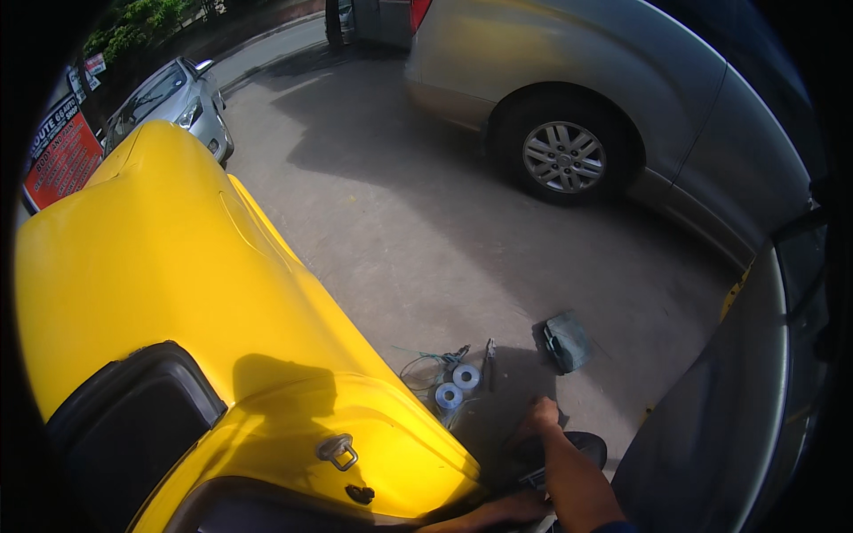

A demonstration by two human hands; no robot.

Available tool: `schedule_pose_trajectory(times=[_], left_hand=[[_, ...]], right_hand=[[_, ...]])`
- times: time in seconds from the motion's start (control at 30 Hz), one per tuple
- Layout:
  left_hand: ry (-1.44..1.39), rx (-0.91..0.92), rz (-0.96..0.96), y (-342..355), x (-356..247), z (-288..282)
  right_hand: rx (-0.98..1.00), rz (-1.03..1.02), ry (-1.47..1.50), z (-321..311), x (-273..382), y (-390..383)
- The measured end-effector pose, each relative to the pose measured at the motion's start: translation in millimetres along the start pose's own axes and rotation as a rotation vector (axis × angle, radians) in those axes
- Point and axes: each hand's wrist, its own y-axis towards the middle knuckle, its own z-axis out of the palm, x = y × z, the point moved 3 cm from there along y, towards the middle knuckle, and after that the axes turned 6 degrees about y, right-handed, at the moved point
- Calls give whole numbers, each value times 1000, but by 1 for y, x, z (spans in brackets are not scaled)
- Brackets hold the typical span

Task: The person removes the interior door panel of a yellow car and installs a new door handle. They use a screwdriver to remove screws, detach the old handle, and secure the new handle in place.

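Observation:
My right hand (540, 414) reaches down over the pavement, with its fingers curled. Whatever it may hold is hidden. My left hand (526, 505) is low at the bottom edge, partly behind my right forearm, so its fingers do not show. It is close to the lower corner of a yellow car body (293, 373). On the ground beyond my hands lie two spools (466, 377), a loose tangle of thin wire (425, 362) and a pair of pliers (490, 355). A dark grey-green pouch or box (569, 343) rests to their right.
A metal door striker (338, 451) juts from the yellow bodywork. On the right, a dark vehicle panel (711, 426) bounds the space. A silver van (613, 71) stands across the pavement; a silver car (169, 102) and a red sign (64, 164) are at the far left.

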Motion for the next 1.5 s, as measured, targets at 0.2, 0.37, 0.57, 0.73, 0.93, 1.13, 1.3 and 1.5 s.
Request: schedule_pose_trajectory(times=[0.2,0.37,0.57,0.73,0.93,1.13,1.3,1.5], left_hand=[[-28,-191,183,-35,8,-3],[-34,-260,66,-80,-22,-35],[-14,-375,86,-93,-77,-44],[-336,-495,238,-103,-93,-45],[-571,-387,287,-97,-152,-32],[-250,-275,539,-75,-239,-7],[-125,-172,587,-62,-274,14],[-224,19,586,-22,-320,17]], right_hand=[[135,-311,399,-68,236,40],[-16,-857,531,-177,332,-38],[-283,-812,702,-218,83,-204],[-822,-82,758,-207,-138,-353],[-1323,273,1001,-243,-239,-418],[-1430,452,707,-274,-246,-378],[-1569,519,507,-270,-236,-376],[-1615,365,408,-254,-232,-383]])
